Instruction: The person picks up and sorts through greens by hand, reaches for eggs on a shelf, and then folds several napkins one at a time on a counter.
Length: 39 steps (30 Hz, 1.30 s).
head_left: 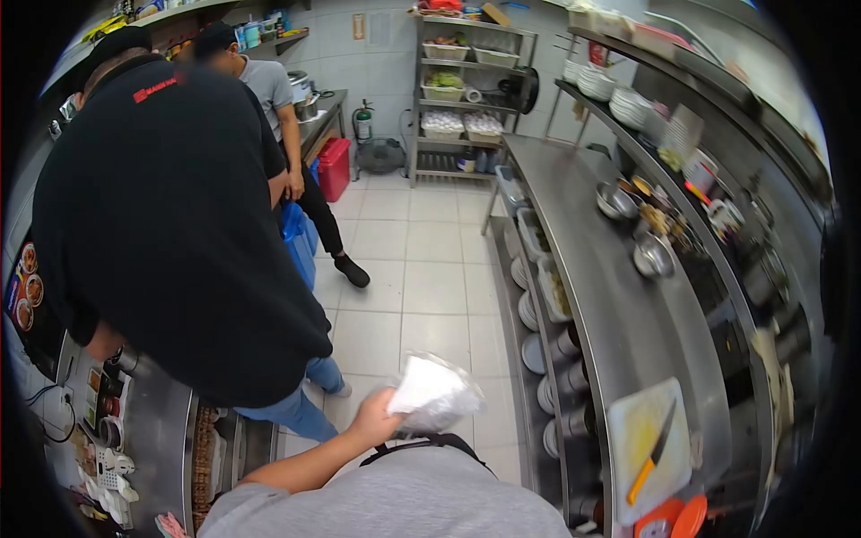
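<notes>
Just in front of my waist, my left hand (374, 419) grips a clear plastic bag (459, 399) with something flat and white (426, 386) in or against it. Whether the white piece is paper or a packet I cannot make out. The fingers close round its left edge, and part of them is hidden behind it. My right hand is out of the picture. To the right, a white cutting board (647, 421) with yellow stains lies on the steel counter (574, 242). On the board rests a knife with an orange handle (640, 482), its dark blade pointing away from me.
A person in a black shirt (170, 215) stands close on my left, bent over a counter; another person in grey (269, 85) is behind. Metal bowls (653, 255) sit on the right counter. A steel rack (471, 90) and a fire extinguisher (362, 123) stand at the back.
</notes>
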Motion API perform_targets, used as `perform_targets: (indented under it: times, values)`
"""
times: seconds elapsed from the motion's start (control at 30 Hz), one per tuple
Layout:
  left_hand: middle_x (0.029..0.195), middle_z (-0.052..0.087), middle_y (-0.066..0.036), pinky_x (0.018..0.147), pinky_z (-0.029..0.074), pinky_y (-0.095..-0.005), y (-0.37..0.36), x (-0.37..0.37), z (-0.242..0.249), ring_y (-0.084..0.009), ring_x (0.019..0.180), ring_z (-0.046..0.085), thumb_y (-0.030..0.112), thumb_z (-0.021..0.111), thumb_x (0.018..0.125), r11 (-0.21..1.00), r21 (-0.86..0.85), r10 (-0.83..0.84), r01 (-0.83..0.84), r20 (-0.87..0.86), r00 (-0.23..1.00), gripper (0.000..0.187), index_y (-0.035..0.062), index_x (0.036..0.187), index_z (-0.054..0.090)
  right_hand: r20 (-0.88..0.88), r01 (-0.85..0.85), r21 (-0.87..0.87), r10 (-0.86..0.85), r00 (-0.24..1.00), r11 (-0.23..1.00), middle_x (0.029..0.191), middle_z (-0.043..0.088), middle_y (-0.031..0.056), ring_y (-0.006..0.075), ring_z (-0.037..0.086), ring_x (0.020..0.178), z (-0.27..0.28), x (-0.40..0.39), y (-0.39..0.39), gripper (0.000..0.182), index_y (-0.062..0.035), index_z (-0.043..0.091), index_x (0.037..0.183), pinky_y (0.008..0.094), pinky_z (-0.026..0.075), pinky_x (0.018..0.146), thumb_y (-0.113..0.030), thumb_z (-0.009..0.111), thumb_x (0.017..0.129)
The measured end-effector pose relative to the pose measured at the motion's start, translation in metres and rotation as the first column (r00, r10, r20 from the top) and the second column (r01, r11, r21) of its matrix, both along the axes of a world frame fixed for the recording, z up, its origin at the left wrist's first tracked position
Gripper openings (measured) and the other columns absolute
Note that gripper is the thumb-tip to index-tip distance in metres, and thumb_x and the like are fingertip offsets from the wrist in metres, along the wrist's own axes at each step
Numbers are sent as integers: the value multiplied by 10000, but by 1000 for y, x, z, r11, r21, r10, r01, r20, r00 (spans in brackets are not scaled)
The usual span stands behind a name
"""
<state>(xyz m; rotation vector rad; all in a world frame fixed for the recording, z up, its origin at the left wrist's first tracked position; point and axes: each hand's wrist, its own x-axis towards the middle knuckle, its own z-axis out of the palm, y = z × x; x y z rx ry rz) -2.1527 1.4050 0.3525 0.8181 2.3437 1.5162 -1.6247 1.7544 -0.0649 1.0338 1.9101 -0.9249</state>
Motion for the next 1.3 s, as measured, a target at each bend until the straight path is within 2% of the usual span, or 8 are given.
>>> perform_targets:
  times: [0.27,0.43,0.5,0.6,0.73,0.87,0.97,1.3]
  values:
    - [946,625,-180,770,481,-371,155,-150,1,-335,894,614,170,672,808,992,-71,-93,106,157,983,267,16,1005,577,131,215,-34,-209,969,976,1117,618,193,295,594,928,87,-199,105,519,-6,544,1215,426,472,848,-262,698,790]
    - [920,649,-147,751,485,-329,207,-240,29,-227,860,627,168,681,834,998,22,46,-52,213,976,263,-5,1004,580,-420,377,-187,-421,804,907,1253,534,241,302,557,1054,207,-535,199,751,-2,382,1372,420,451,912,-225,755,760]
    - [913,656,-134,745,485,-312,218,-276,28,-184,854,623,162,683,840,992,56,94,-114,278,956,262,-14,1005,580,-728,95,-412,-390,564,906,1480,289,190,299,273,1379,320,-689,195,936,-37,254,1439,405,272,1107,-216,805,705]
    - [929,659,-130,749,485,-308,232,-322,23,-174,863,624,162,698,824,983,125,75,-131,379,922,285,-11,1019,582,-917,-516,122,295,269,848,1484,276,187,308,293,1367,474,-834,165,1108,-72,217,1462,383,278,1106,-232,877,587]
    - [962,649,-146,793,485,-354,244,-423,15,-289,899,633,186,708,768,999,0,-33,34,196,980,344,38,1057,592,-902,-772,200,421,96,604,1408,392,187,286,389,1308,487,-943,133,1053,-67,299,1426,360,334,1069,-238,885,568]
    - [1000,652,-139,799,483,-325,264,-529,43,-228,920,637,143,720,759,999,-21,-42,45,119,992,324,29,1041,609,-806,-317,-193,35,591,929,1023,648,90,163,620,936,495,-1001,138,607,-34,548,1177,291,489,843,-92,827,640]
    - [1027,647,-143,822,482,-346,281,-600,59,-262,946,631,199,747,736,978,-123,-167,172,49,985,409,50,1086,597,-913,-324,-142,3,408,935,941,662,62,128,623,861,470,-1043,156,489,-25,573,1092,265,493,777,-46,807,663]
    - [1188,543,-160,890,459,-382,366,-810,66,-337,1075,557,241,789,670,956,-69,-271,286,171,947,890,149,1429,333,-915,-313,-114,23,402,943,944,646,76,149,619,871,451,-1254,238,554,-31,536,1040,282,492,770,-75,862,594]
